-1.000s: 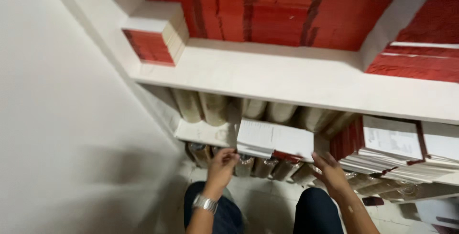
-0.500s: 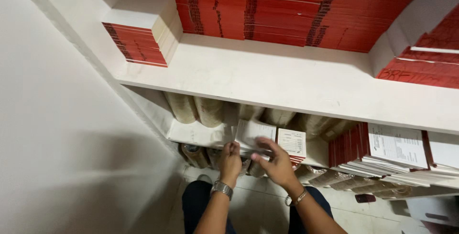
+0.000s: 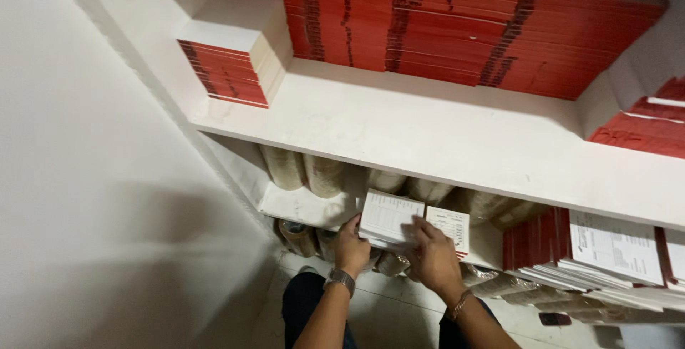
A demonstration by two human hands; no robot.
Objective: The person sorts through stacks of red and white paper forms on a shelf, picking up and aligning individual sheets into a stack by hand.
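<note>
We are curling our left hand point(image 3: 351, 248) around the near left corner of a stack of white printed booklets point(image 3: 389, 217), fingers folded under its edge and thumb against the side; a metal watch point(image 3: 340, 278) is sitting on that wrist; our right hand point(image 3: 433, 258) is lying just to the right, its fingers point(image 3: 416, 229) loosely bent and pressing down on the top sheet where this stack is meeting a second, smaller booklet stack point(image 3: 449, 225) with red edges; a thin bracelet point(image 3: 459, 304) is circling the right wrist. The booklets are resting on the lower shelf point(image 3: 303, 206), their top page white with fine printed lines, tilted slightly toward us; behind and under them brownish tape rolls point(image 3: 305, 170) are standing in rows; further right more red-spined booklets point(image 3: 571, 238) are piling up; above, the white upper shelf point(image 3: 428, 128) is carrying long rows of red books point(image 3: 442, 17) and a short stack point(image 3: 239, 56) at far left.
</note>
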